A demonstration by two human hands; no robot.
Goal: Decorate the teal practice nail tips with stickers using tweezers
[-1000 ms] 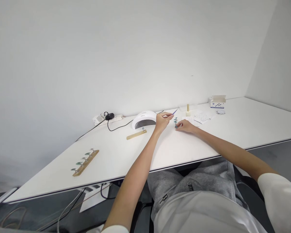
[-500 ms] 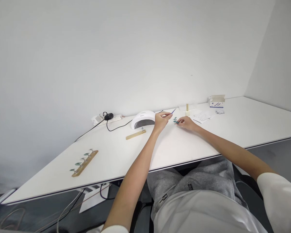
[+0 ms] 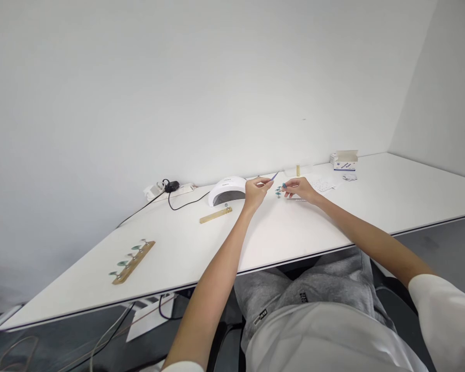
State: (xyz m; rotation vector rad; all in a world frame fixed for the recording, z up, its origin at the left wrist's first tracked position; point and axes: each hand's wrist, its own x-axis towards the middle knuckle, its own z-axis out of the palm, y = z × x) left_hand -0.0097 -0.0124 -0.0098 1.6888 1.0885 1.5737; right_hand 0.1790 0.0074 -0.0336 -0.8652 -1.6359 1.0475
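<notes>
My left hand (image 3: 257,192) is closed in a pinch on a slim purple pointed tool (image 3: 274,176), its tip slanting up to the right. Thumb and fingers of my right hand (image 3: 301,188) grip a small teal false nail (image 3: 284,185), held just above the table. Beside it, several teal nails on little stands (image 3: 278,192) are grouped between my hands. A wooden nail holder bar (image 3: 216,215) with one stand at its right end lies left of my left hand. Farther left sits another wooden bar (image 3: 134,263) bearing several green nails on metal stands.
A white arched nail lamp (image 3: 228,186) stands behind my left hand, its cable running to a power strip (image 3: 182,189). Toward the right are a gold-capped bottle (image 3: 298,170), printed sheets (image 3: 324,184), an opened box (image 3: 344,161) and small packets (image 3: 349,177). The table's front edge (image 3: 294,257) is near my lap.
My right hand has lifted the teal nail slightly up from beside the group of stands. My left hand keeps the purple tool, almost unmoved. The view has shifted slightly.
</notes>
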